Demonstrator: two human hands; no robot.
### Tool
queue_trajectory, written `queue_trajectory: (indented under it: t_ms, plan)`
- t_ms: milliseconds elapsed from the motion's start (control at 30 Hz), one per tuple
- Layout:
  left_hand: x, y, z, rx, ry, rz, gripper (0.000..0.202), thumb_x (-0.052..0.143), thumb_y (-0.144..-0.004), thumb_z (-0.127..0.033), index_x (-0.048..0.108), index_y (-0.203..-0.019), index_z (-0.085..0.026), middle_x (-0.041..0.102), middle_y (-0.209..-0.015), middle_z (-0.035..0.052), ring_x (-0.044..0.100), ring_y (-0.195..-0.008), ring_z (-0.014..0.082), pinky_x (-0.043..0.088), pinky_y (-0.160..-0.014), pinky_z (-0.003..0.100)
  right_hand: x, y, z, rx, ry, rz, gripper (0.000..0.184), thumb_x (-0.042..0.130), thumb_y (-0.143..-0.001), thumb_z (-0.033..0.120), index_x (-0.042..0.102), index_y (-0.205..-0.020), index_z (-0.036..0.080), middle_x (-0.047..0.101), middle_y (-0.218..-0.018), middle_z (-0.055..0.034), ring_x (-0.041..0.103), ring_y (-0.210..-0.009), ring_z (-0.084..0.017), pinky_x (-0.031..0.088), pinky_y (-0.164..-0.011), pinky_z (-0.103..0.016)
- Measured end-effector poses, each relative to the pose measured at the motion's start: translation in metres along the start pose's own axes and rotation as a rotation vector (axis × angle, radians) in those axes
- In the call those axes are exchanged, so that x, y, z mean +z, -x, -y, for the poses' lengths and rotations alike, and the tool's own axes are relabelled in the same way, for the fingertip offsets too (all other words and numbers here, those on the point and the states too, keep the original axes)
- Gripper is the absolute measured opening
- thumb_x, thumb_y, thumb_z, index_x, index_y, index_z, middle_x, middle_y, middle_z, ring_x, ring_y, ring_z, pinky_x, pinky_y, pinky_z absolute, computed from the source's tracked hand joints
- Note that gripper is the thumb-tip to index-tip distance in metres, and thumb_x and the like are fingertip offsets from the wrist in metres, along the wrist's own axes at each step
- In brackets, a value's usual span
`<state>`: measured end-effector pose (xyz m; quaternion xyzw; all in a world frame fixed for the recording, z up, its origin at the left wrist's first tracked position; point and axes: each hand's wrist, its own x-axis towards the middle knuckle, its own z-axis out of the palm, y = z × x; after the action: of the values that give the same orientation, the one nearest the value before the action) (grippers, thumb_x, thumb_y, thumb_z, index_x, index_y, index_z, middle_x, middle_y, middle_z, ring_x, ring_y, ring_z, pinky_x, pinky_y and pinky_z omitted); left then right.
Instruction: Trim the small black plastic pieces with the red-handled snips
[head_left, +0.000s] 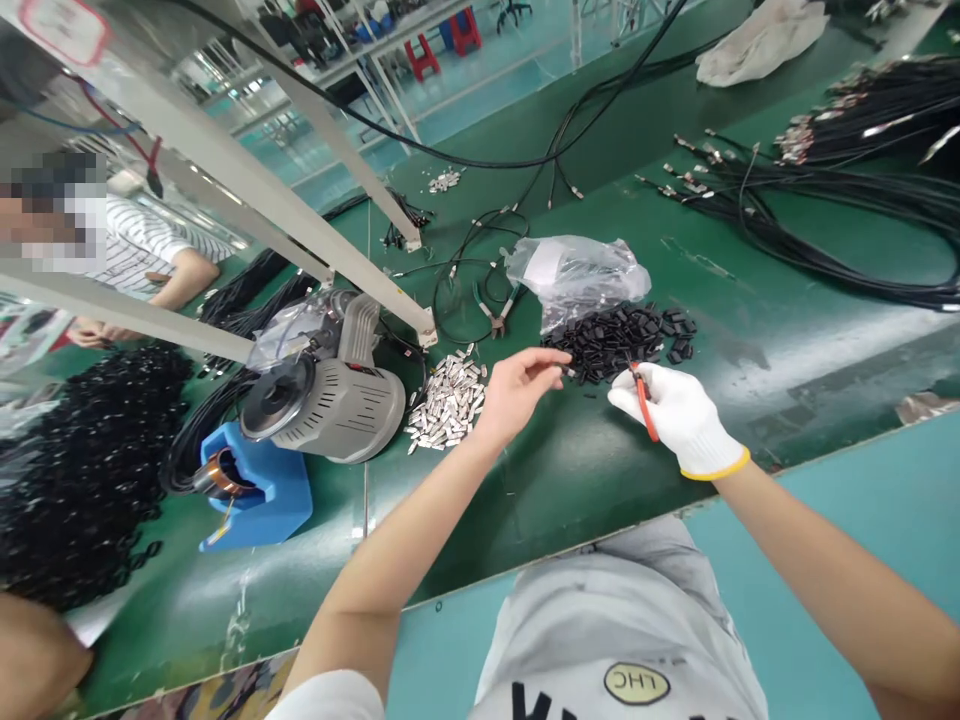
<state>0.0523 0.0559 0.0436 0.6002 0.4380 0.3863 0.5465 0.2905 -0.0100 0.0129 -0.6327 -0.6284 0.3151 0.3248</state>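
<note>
My bare left hand [523,388] is closed in a pinch. At its fingertips shows a small silver-and-black piece [568,370], too small to make out fully. My right hand [679,415], in a white glove with a yellow cuff, is wrapped round red-handled pliers [645,405]. The jaws of the pliers point away from me, near a heap of small black plastic parts [607,338]. Both hands are at the near side of this heap. To the left of my left hand lies a pile of small silver metal connectors [450,400].
A grey machine [337,405] and a blue tape dispenser [281,490] stand left. A plastic bag [581,270] and green-handled cutters [496,322] lie behind the heap. Black cables [817,220] cover the right. White frame posts [247,160] rise at left, with a co-worker [150,240] beyond.
</note>
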Motion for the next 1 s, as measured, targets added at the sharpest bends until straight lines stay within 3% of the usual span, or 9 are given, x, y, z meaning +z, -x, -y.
queue_trajectory:
  t_ms: [67, 167, 300, 367, 500, 667, 800, 933, 1000]
  plan:
    - [-0.002, 0.026, 0.010, -0.131, 0.142, 0.010, 0.026, 0.081, -0.081, -0.032, 0.076, -0.102, -0.017, 0.074, -0.090, 0.0041, 0.066, -0.073, 0.0118, 0.057, -0.077, 0.028, 0.001, 0.000, 0.002, -0.011, 0.064, -0.008, 0.030, 0.066, -0.089, 0.054, 0.070, -0.090, 0.025, 0.076, -0.084, -0.0022, 0.069, -0.079, -0.020, 0.047, -0.075, -0.031]
    - [-0.004, 0.045, 0.023, -0.237, 0.294, -0.007, 0.028, 0.087, -0.076, -0.031, 0.074, -0.096, -0.015, 0.075, -0.087, 0.0044, 0.068, -0.073, 0.0112, 0.056, -0.076, 0.027, 0.004, 0.003, 0.008, -0.042, 0.151, -0.014, 0.031, 0.065, -0.089, 0.055, 0.070, -0.089, 0.025, 0.076, -0.082, -0.0047, 0.069, -0.078, -0.022, 0.046, -0.071, -0.031]
    - [-0.005, 0.056, 0.027, -0.280, 0.454, 0.052, 0.030, 0.085, -0.079, -0.033, 0.066, -0.094, -0.016, 0.079, -0.106, 0.0115, 0.077, -0.088, 0.0181, 0.058, -0.082, 0.031, 0.013, 0.012, 0.016, -0.114, 0.232, 0.023, 0.031, 0.065, -0.087, 0.055, 0.071, -0.089, 0.025, 0.076, -0.080, -0.0059, 0.070, -0.079, -0.024, 0.047, -0.071, -0.032]
    - [-0.006, 0.059, 0.029, -0.263, 0.481, 0.075, 0.031, 0.083, -0.082, -0.035, 0.062, -0.095, -0.017, 0.079, -0.101, 0.0103, 0.077, -0.084, 0.0184, 0.058, -0.079, 0.031, 0.018, 0.016, 0.020, -0.140, 0.270, 0.033, 0.031, 0.065, -0.087, 0.055, 0.071, -0.091, 0.025, 0.076, -0.081, -0.0060, 0.070, -0.080, -0.025, 0.048, -0.073, -0.033]
    - [-0.009, 0.065, 0.040, -0.169, 0.298, 0.049, 0.028, 0.075, -0.088, -0.036, 0.065, -0.105, -0.017, 0.073, -0.084, 0.0037, 0.068, -0.068, 0.0120, 0.054, -0.071, 0.028, 0.028, 0.020, 0.026, -0.159, 0.323, 0.032, 0.030, 0.063, -0.090, 0.054, 0.072, -0.092, 0.026, 0.075, -0.081, -0.0062, 0.070, -0.082, -0.025, 0.047, -0.075, -0.034]
    - [-0.011, 0.074, 0.057, -0.040, 0.011, -0.036, 0.032, 0.065, -0.095, -0.033, 0.060, -0.123, -0.021, 0.063, -0.080, -0.0013, 0.060, -0.071, 0.0112, 0.048, -0.070, 0.025, 0.036, 0.019, 0.026, -0.203, 0.438, 0.035, 0.033, 0.062, -0.091, 0.058, 0.069, -0.089, 0.025, 0.074, -0.079, -0.0056, 0.067, -0.076, -0.024, 0.043, -0.073, -0.035]
    - [-0.009, 0.076, 0.063, 0.006, -0.034, -0.063, 0.028, 0.068, -0.092, -0.031, 0.064, -0.117, -0.020, 0.066, -0.085, 0.0009, 0.062, -0.077, 0.0125, 0.049, -0.075, 0.026, 0.038, 0.021, 0.027, -0.287, 0.569, 0.012, 0.036, 0.060, -0.093, 0.058, 0.065, -0.086, 0.024, 0.073, -0.077, -0.0037, 0.062, -0.071, -0.022, 0.038, -0.072, -0.035]
    - [-0.008, 0.076, 0.065, 0.008, -0.033, -0.050, 0.029, 0.069, -0.092, -0.032, 0.074, -0.120, -0.024, 0.074, -0.103, 0.0052, 0.065, -0.084, 0.0147, 0.053, -0.080, 0.029, 0.033, 0.021, 0.033, -0.306, 0.724, 0.085, 0.039, 0.057, -0.094, 0.060, 0.060, -0.079, 0.024, 0.067, -0.068, -0.0037, 0.057, -0.062, -0.019, 0.029, -0.064, -0.035]
    - [-0.008, 0.076, 0.066, -0.009, 0.031, -0.045, 0.032, 0.070, -0.092, -0.031, 0.072, -0.123, -0.025, 0.074, -0.099, 0.0041, 0.066, -0.080, 0.0140, 0.055, -0.079, 0.029, 0.031, 0.020, 0.036, -0.289, 0.792, 0.105, 0.043, 0.054, -0.094, 0.063, 0.063, -0.080, 0.024, 0.068, -0.068, -0.0051, 0.056, -0.059, -0.019, 0.024, -0.061, -0.034]
